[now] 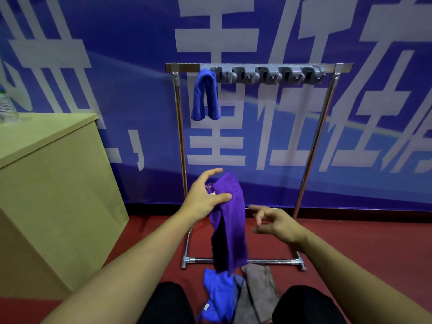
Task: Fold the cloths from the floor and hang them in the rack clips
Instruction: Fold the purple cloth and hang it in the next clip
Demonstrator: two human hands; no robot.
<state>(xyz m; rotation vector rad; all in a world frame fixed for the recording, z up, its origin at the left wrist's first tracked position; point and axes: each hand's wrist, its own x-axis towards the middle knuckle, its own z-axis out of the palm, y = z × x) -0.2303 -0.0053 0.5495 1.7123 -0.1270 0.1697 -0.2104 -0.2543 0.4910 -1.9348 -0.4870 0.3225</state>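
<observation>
My left hand [205, 195] pinches the top of a purple cloth [230, 220] that hangs folded lengthwise in the air in front of the rack. To the right of the cloth my right hand [273, 223] hovers with loosely curled fingers and holds nothing. The metal rack [313, 141] stands against the wall, with a grey bar of clips [268, 74] along its top rail. A folded blue cloth [205, 94] hangs from the leftmost clip. On the red floor between my knees lie a blue cloth [217, 298] and a grey-brown cloth [259, 293].
A tan cabinet [46, 195] stands at the left with a plastic bottle [7, 106] on top. A blue banner with large white characters [233, 33] covers the wall behind the rack. The rack's base bar [268, 261] crosses the floor just beyond the cloths.
</observation>
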